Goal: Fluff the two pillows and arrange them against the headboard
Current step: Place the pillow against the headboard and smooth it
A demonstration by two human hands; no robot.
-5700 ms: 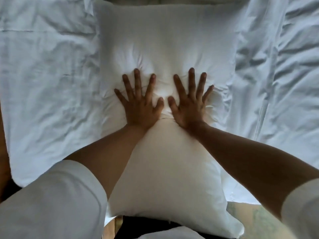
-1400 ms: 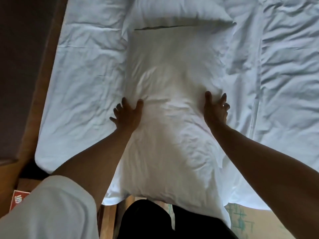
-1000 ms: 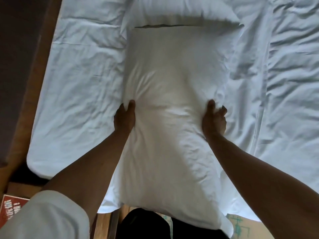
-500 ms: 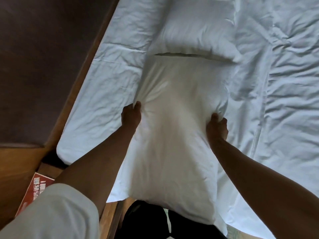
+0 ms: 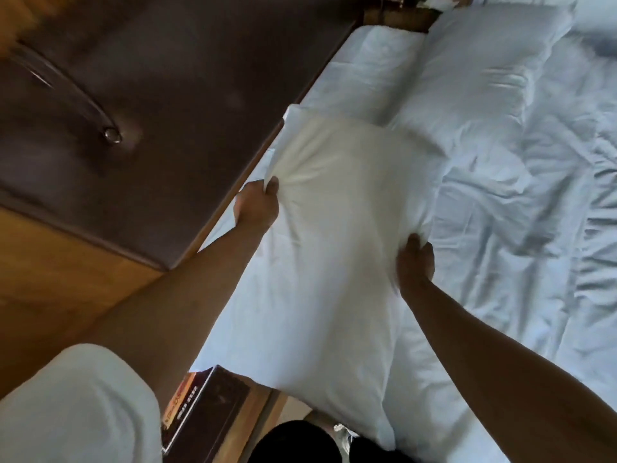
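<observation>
A long white fabric pillow (image 5: 337, 262) lies lengthwise near the headboard-side edge of the bed, its near end hanging past the bed's near edge above a dark box with red and white print (image 5: 200, 416). The left hand (image 5: 257, 208) pinches the pillow's left edge in closed fingers, bunching the cloth just beside the padded dark brown headboard (image 5: 160, 105). The right hand (image 5: 415, 262) is closed on the pillow's right edge, fingers curled under and out of sight. A second white pillow (image 5: 480, 71) lies past the first pillow's far end, just beside the bed's far corner; whether the two touch is unclear. To the right, the rumpled white bedsheet (image 5: 534, 208) spreads wide and unoccupied. The strip between pillow and headboard is narrow.
</observation>
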